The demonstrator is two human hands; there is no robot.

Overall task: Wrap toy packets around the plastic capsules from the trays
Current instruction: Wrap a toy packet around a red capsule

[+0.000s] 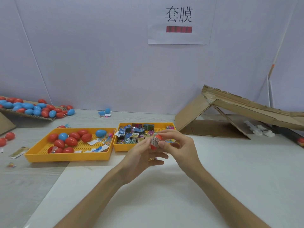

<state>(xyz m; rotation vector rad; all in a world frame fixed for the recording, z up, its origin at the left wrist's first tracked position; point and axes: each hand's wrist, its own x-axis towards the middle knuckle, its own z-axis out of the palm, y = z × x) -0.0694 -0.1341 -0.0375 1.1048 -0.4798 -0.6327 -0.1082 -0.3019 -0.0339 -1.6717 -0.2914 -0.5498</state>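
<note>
- Head view: a pale surface [213, 170] is seen carrying two yellow trays, the capsule tray [65, 157] on the left and the packet tray [121, 148] just beside it on the right.
- The left hand [139, 155] and right hand [179, 145] are held in front of the packet tray, fingers pinching one red capsule [154, 147] between them.
- The capsule is judged light, hard and slick, and best held by its ends.
- A printed packet [153, 141] is seen round its middle. The film is judged thin, soft and easily creased or torn.
</note>
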